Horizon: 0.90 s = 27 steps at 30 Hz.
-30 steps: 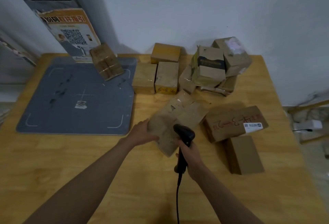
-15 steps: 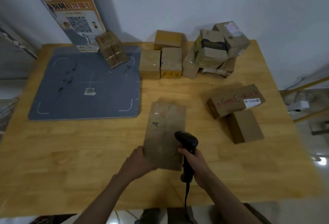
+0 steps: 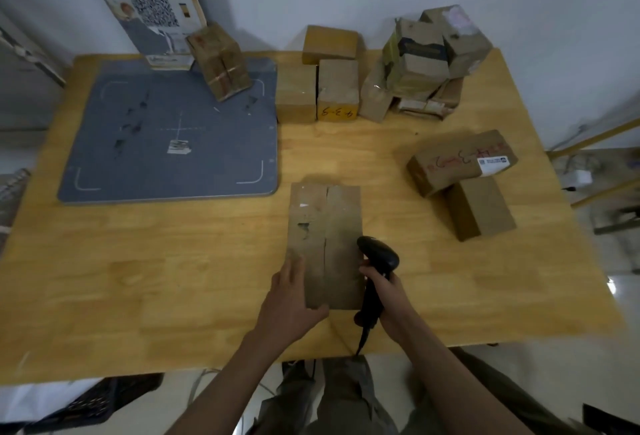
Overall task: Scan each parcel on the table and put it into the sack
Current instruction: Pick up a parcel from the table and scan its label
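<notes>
Open wood on the table [image 3: 145, 279] lies left of the parcel [image 3: 323, 227] and along the near edge. The grey mat [image 3: 138, 157] occupies the far left, one box [image 3: 220, 60] on its far corner. Stacked boxes [image 3: 415, 64] block the far edge. Two boxes [image 3: 464, 178] obstruct the right; a bare lane separates them from the parcel.

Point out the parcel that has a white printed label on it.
The long parcel with red writing at the table's right; the white label sits at its right end. No other parcel shows one.
</notes>
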Available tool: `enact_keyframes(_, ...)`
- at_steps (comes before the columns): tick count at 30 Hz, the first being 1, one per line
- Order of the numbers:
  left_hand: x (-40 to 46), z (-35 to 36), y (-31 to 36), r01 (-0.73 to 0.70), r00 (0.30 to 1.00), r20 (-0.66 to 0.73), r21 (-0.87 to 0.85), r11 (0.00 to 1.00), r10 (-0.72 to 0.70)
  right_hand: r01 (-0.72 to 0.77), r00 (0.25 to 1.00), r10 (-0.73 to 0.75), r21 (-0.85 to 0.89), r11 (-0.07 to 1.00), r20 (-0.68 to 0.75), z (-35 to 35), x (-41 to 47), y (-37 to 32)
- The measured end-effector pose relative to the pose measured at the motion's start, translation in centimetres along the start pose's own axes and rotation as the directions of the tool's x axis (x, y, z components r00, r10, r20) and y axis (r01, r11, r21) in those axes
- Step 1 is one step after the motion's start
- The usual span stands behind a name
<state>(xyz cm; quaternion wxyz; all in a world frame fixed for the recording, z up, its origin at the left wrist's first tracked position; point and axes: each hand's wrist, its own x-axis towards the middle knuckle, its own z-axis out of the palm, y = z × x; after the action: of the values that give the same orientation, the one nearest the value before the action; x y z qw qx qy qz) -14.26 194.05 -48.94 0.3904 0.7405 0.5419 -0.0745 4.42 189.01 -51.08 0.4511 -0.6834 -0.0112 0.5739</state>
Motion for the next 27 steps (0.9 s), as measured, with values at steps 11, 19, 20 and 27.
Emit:
enact_keyframes(11, 0.5, 0.5, 0.9, 0.125, 0.981, 0.15, 0.003, 0.992, -0.124, 0.041, 0.999, -0.041, 0.003, 0.999, -0.016, 0.6, -1.9, -0.2)
enact_keyframes(19, -2.3, -4.1, -1.3, 0.134, 0.982, -0.099, -0.259, 0.957, -0.164, 0.17, 0.978, -0.168, -0.005, 0.985, 0.124, 5.4, -6.2, -0.4)
enact_keyframes(20, -2.6, -4.5, -1.5, 0.099, 0.974, -0.175, -0.254, 0.962, -0.146, 0.159, 0.976, -0.16, 0.021, 0.987, 0.15, 6.0, -6.5, -0.3)
enact_keyframes(27, -4.3, -5.2, -1.7, 0.094, 0.943, -0.307, -0.117, 0.989, -0.126, 0.165, 0.956, -0.177, 0.071, 0.984, 0.234, 8.6, -7.6, 0.2)
